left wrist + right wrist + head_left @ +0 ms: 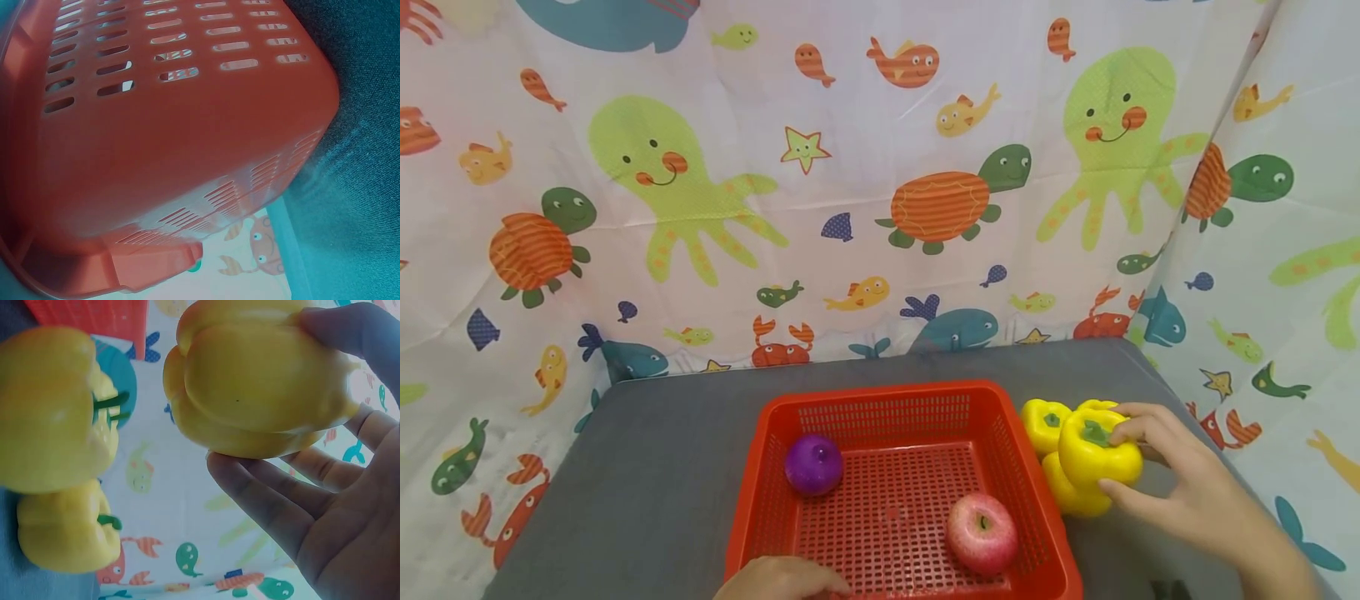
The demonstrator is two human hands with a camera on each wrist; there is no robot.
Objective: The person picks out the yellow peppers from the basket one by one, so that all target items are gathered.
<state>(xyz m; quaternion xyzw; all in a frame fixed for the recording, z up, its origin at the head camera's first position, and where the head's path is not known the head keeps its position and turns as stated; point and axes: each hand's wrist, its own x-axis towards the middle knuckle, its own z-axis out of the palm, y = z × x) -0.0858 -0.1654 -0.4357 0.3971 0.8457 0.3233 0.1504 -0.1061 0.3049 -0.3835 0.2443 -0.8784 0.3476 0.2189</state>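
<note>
My right hand (pixel 1187 492) holds a yellow bell pepper (pixel 1097 454) between thumb and fingers, above other yellow bell peppers (pixel 1075 493) right of the basket. In the right wrist view, the held bell pepper (pixel 256 381) is lifted apart from the standing peppers (pixel 47 419), whose green stems show. The left hand (pixel 782 577) grips the near rim of a red plastic basket (pixel 880 392), partly cut off by the frame's bottom. Inside the basket are a purple onion-like vegetable (pixel 814 465) at left and a red apple (pixel 982 533) at right. The left wrist view shows the basket's slotted outer wall (pixel 175 131).
A grey cloth-covered table (pixel 647 475) carries the basket. Behind it and at both sides hangs a white curtain (pixel 850 108) printed with sea animals. A small dark object (pixel 1171 590) lies at the bottom right edge of the head view.
</note>
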